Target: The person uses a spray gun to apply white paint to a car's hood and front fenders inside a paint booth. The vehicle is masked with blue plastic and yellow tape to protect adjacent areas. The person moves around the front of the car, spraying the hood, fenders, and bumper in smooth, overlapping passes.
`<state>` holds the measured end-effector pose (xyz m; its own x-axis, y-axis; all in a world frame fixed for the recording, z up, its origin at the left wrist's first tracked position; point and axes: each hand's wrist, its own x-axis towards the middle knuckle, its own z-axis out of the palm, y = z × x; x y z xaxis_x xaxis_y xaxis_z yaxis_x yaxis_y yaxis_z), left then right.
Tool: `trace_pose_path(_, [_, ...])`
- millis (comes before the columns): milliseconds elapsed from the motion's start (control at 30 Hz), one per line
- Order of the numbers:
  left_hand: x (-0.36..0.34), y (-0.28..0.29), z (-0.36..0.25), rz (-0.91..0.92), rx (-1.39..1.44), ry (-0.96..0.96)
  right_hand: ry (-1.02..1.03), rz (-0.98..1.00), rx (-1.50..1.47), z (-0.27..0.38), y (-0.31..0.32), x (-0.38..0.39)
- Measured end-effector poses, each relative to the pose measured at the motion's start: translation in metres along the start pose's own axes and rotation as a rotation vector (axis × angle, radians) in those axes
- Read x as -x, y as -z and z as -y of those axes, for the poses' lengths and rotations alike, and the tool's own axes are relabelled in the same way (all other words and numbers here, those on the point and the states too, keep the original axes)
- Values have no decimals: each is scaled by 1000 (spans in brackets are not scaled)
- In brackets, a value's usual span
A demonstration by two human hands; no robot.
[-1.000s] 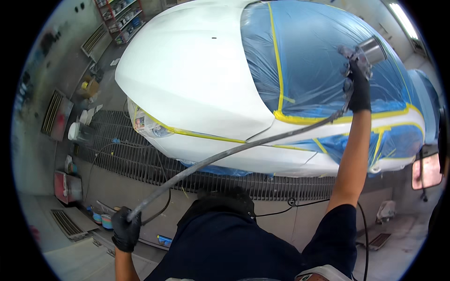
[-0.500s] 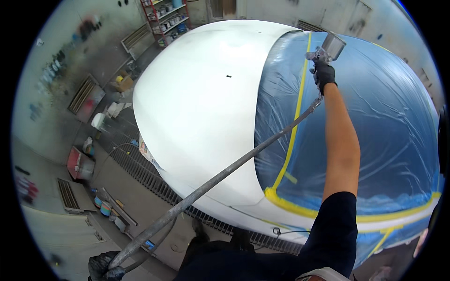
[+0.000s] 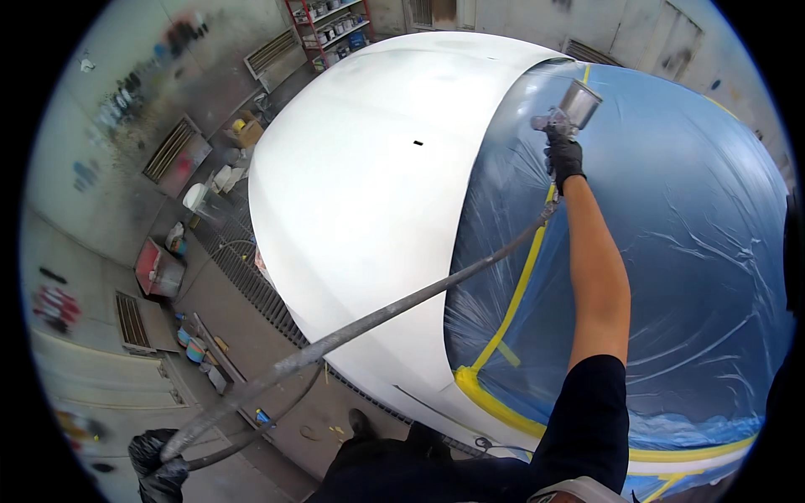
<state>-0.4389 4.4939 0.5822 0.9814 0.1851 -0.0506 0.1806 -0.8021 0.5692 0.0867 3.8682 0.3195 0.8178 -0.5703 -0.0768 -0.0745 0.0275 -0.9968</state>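
My black-gloved right hand (image 3: 563,155) is closed around the grip of a spray gun (image 3: 570,111) with a metal cup on top. The arm stretches far out over the car, and the gun's nozzle points left toward the white hood (image 3: 369,184). From the gun's base a grey air hose (image 3: 360,329) runs down and left across the hood. At the lower left my gloved left hand (image 3: 158,465) is closed on the hose, which loops back there. Blue plastic film (image 3: 671,251), edged with yellow masking tape (image 3: 503,331), covers the windshield beneath my right arm.
A floor grate (image 3: 260,289) runs along the car's near left side. Along the left wall stand a white bucket (image 3: 195,198), a cardboard box (image 3: 244,130) and a red-and-grey box (image 3: 159,268). A red-framed shelf (image 3: 331,29) with cans is at the back.
In the picture, my right hand and the spray gun have shifted left and slightly down. My left hand sits a little farther left with the hose. The whole view has turned slightly.
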Motion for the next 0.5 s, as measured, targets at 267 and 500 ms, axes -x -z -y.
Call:
trace_pose_path(267, [7,-2,35,-554,294,-131,-42,187,157,42,19,121])
trace_pose_path(500, [46,62,100,-397,-459,-29,-64,326,233,49,47,217])
